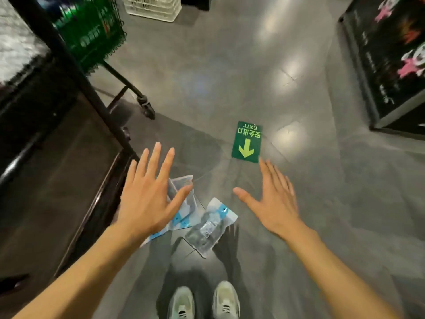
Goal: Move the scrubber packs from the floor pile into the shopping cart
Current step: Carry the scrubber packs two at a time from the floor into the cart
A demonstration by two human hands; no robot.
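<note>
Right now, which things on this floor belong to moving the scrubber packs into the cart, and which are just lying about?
Belongs to the job:
scrubber packs, loose on the floor
shopping cart, upper left
left hand, open and empty
right hand, open and empty

Just lying about:
green exit sticker
white crate
dark display stand
</note>
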